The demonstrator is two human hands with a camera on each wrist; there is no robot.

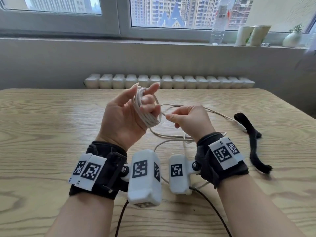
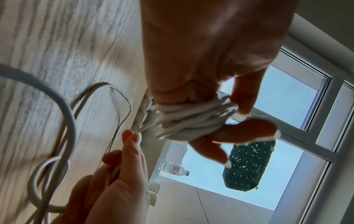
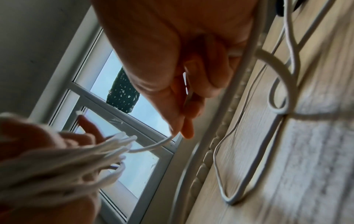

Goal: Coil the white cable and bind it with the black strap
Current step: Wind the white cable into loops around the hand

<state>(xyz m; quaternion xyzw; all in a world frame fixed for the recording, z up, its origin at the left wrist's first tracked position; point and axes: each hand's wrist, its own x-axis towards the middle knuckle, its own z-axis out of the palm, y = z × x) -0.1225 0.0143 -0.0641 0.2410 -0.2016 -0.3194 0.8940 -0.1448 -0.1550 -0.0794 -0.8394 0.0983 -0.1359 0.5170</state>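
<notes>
The white cable is partly wound into a coil (image 1: 147, 108) round the curled fingers of my raised left hand (image 1: 126, 115), whose thumb and forefinger stick out. The coil (image 2: 191, 121) wraps those fingers several times. Just right of it, my right hand (image 1: 170, 117) pinches the strand leading off the coil, seen between its fingertips (image 3: 180, 128). The loose rest of the cable (image 1: 171, 135) lies in loops on the wooden table (image 1: 51, 134), and its plug end (image 1: 242, 128) touches the black strap (image 1: 253, 139). The strap lies flat at the right, apart from both hands.
A radiator (image 1: 169, 82) runs behind the table's far edge. On the window sill stand a water bottle (image 1: 218, 23), two paper cups (image 1: 253, 35) and a small vase (image 1: 292, 38). Dark cords (image 1: 210, 207) trail from the wrist cameras toward me.
</notes>
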